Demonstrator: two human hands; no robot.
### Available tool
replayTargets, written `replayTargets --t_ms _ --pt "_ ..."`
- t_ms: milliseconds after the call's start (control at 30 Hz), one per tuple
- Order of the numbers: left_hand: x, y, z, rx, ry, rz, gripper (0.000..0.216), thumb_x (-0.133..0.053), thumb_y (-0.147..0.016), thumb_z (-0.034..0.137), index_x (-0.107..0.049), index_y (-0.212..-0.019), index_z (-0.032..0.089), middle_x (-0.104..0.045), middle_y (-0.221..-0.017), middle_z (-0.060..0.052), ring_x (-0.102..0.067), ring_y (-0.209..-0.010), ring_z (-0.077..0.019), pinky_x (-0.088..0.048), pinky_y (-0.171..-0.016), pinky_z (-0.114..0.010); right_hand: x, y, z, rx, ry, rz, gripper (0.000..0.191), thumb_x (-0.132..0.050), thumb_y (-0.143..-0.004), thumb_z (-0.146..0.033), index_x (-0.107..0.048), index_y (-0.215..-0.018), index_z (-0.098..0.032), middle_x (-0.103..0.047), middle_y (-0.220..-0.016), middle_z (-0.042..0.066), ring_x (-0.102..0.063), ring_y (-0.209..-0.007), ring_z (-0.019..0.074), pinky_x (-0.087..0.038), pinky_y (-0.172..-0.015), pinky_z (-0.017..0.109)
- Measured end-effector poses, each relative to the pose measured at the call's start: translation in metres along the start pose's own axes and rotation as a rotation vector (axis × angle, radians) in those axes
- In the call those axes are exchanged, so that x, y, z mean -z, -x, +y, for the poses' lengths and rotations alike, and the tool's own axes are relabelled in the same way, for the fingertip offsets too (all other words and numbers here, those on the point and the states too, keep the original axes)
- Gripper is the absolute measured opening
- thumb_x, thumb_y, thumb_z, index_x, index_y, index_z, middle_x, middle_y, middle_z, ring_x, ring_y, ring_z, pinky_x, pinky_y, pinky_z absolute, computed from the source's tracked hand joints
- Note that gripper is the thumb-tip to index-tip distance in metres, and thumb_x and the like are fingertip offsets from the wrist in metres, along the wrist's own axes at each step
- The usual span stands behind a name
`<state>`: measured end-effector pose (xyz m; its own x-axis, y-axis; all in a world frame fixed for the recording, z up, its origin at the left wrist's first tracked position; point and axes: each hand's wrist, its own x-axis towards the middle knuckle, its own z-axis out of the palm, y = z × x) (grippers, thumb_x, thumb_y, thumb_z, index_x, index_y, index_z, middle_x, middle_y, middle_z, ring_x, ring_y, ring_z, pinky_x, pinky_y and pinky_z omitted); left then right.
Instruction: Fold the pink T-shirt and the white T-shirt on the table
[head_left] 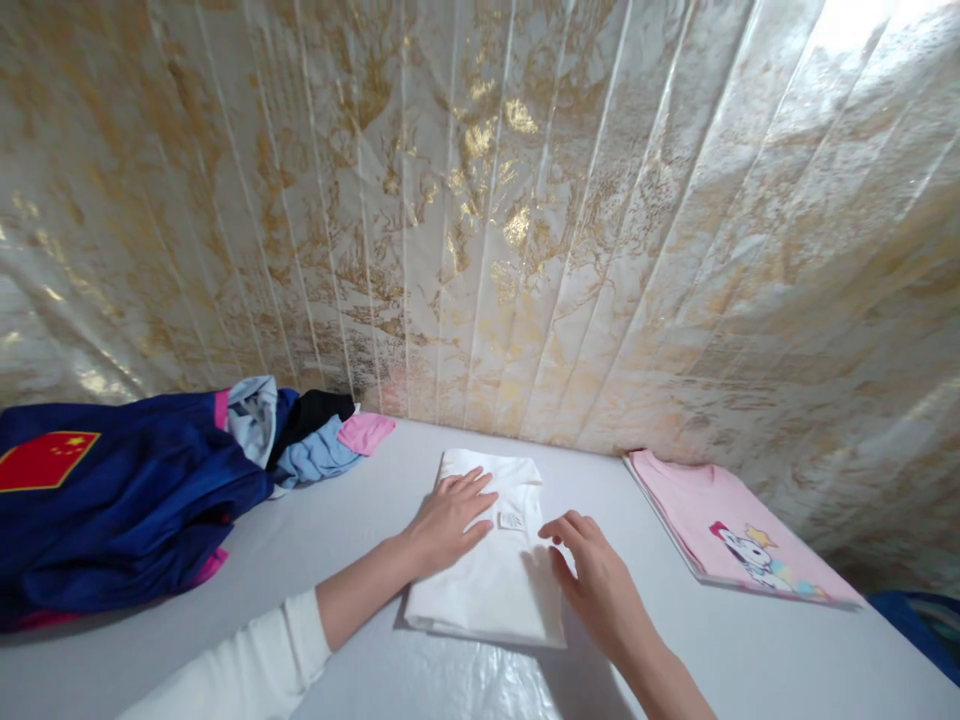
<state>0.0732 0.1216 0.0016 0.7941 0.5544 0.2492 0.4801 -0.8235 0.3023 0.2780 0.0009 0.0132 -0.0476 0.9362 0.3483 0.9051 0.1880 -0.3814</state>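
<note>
A folded white shirt (495,580) with a small label lies on the grey table (360,520) in front of me. My left hand (448,520) rests flat on its left half, fingers stretched out. My right hand (592,575) hovers over the shirt's right edge, fingers slightly curled and apart, holding nothing.
A heap of clothes (127,490), dark blue with a red flag patch, plus light blue, black and pink pieces, lies at the left. A folded pink shirt (727,535) with a cartoon print lies at the right. A gold-patterned wall (480,200) rises behind the table.
</note>
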Motion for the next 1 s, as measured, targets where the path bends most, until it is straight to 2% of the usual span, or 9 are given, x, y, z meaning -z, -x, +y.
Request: replayTargets --t_ms 67,133,200,267,367,467,633,800,1000 --pt "0.008 0.015 0.007 0.001 0.07 0.105 0.024 -0.045 -0.094 0.02 -0.058 -0.114 0.02 -0.05 -0.14 -0.009 -0.034 -0.137 -0.0231 -0.027 -0.109 -0.044 0.007 0.007 -0.013 0.099 -0.101 -0.057 0.026 -0.042 -0.082 -0.006 -0.055 -0.096 -0.023 -0.059 -0.095 0.006 -0.054 -0.088 0.0207 -0.044 -0.078 0.035" --pt "0.016 0.039 0.018 -0.008 0.134 0.169 0.015 -0.046 -0.091 0.015 -0.057 -0.1 0.02 -0.056 -0.13 -0.008 -0.042 -0.128 -0.0216 -0.032 -0.105 -0.041 0.01 0.014 -0.026 0.171 -0.173 -0.175 0.025 -0.049 -0.079 -0.006 -0.055 -0.095 -0.023 -0.058 -0.096 0.004 -0.052 -0.09 0.0208 -0.043 -0.079 0.035" --pt "0.022 0.065 0.028 -0.052 0.161 0.159 0.011 -0.05 -0.088 0.011 -0.054 -0.092 0.021 -0.056 -0.124 -0.006 -0.046 -0.121 -0.0209 -0.033 -0.103 -0.039 0.01 0.02 -0.035 0.217 -0.19 -0.278 0.027 -0.057 -0.073 -0.006 -0.056 -0.094 -0.024 -0.058 -0.099 0.003 -0.051 -0.093 0.0216 -0.042 -0.081 0.035" --pt "0.027 0.089 0.035 -0.113 0.135 0.12 0.014 -0.054 -0.085 0.008 -0.052 -0.089 0.021 -0.055 -0.122 -0.004 -0.047 -0.117 -0.0212 -0.034 -0.1 -0.037 0.009 0.023 -0.036 0.245 -0.177 -0.322 0.03 -0.06 -0.07 -0.005 -0.056 -0.093 -0.024 -0.058 -0.101 0.003 -0.05 -0.096 0.0221 -0.041 -0.083 0.036" --pt "0.029 0.109 0.038 -0.177 0.032 0.086 0.015 -0.053 -0.087 0.006 -0.053 -0.087 0.021 -0.056 -0.116 -0.003 -0.049 -0.109 -0.0207 -0.037 -0.094 -0.035 0.006 0.026 -0.029 0.254 -0.168 -0.285 0.026 -0.053 -0.076 -0.002 -0.054 -0.091 -0.023 -0.058 -0.099 0.003 -0.051 -0.095 0.0207 -0.041 -0.081 0.034" --pt "0.025 0.114 0.038 -0.174 -0.064 0.117 0.014 -0.052 -0.09 0.008 -0.056 -0.09 0.022 -0.055 -0.11 -0.004 -0.05 -0.102 -0.0206 -0.039 -0.088 -0.034 0.0 0.027 -0.022 0.242 -0.18 -0.199 0.022 -0.045 -0.083 -0.002 -0.051 -0.088 -0.023 -0.058 -0.094 0.003 -0.052 -0.088 0.0191 -0.042 -0.077 0.032" --pt "0.013 0.113 0.038 -0.05 -0.186 0.135 0.021 -0.059 -0.085 0.006 -0.059 -0.096 0.024 -0.055 -0.104 -0.003 -0.051 -0.094 -0.0212 -0.042 -0.08 -0.032 -0.014 0.031 -0.024 0.239 -0.173 -0.07 0.021 -0.043 -0.083 -0.002 -0.047 -0.087 -0.023 -0.058 -0.088 0.003 -0.051 -0.084 0.02 -0.041 -0.075 0.033" --pt "0.01 0.123 0.038 0.104 -0.252 0.145 0.017 -0.058 -0.085 0.006 -0.061 -0.083 0.022 -0.057 -0.098 -0.003 -0.053 -0.09 -0.0215 -0.044 -0.077 -0.032 -0.018 0.032 -0.025 0.228 -0.109 -0.088 0.023 -0.044 -0.077 0.001 -0.045 -0.081 -0.022 -0.058 -0.086 0.003 -0.049 -0.082 0.0204 -0.04 -0.074 0.035" --pt "0.01 0.15 0.039 0.043 -0.379 0.139 0.041 -0.049 -0.08 0.001 -0.06 -0.11 0.026 -0.061 -0.101 -0.004 -0.056 -0.089 -0.0239 -0.043 -0.078 -0.035 -0.017 0.034 -0.022 0.235 -0.087 -0.099 0.027 -0.045 -0.072 0.002 -0.045 -0.082 -0.022 -0.057 -0.089 0.003 -0.05 -0.082 0.0203 -0.04 -0.074 0.035"
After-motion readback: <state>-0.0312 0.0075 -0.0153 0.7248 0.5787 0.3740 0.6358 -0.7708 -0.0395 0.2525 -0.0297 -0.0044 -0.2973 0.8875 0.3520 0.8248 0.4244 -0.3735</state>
